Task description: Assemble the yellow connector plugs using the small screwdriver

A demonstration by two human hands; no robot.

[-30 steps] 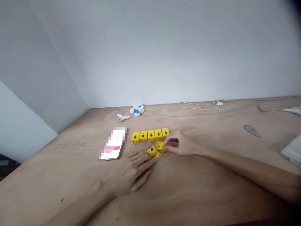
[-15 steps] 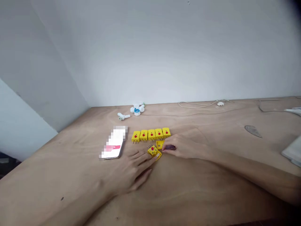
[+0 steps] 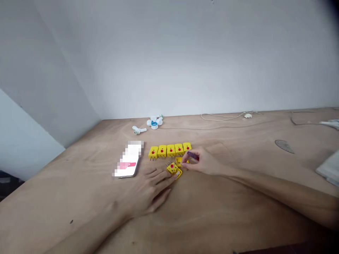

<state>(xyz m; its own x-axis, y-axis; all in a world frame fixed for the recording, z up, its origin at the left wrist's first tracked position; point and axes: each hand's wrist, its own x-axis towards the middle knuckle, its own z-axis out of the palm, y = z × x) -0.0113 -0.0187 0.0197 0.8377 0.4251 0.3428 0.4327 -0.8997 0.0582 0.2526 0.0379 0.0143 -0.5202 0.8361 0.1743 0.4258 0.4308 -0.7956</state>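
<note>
My left hand [image 3: 153, 188] lies flat on the table with its fingers stretched out. One fingertip rests on the edge of an opened yellow plug [image 3: 172, 167], whose pins point up and left and which has a red dot on it. My right hand [image 3: 202, 161] is closed on a short dark purple stick-like tool [image 3: 193, 155], tilted in the fingers. Its tip is hidden. Just beneath those fingertips lies a loose yellow plug cover [image 3: 179, 161], partly covered by the hand. Behind stands a row of several closed yellow plugs [image 3: 170, 150], each with a red dot.
To the left lies a phone [image 3: 131, 158] with a lit screen. White plastic fittings [image 3: 154, 122] sit near the wall, with a single white piece [image 3: 138, 130] beside them. A thin pale cord [image 3: 222, 120] runs along the back. At the right edge is a white object [image 3: 329, 169].
My right hand has shifted slightly up and turned, so the purple tool now tilts more and shows more clearly. My left hand and the opened plug have stayed in place.
</note>
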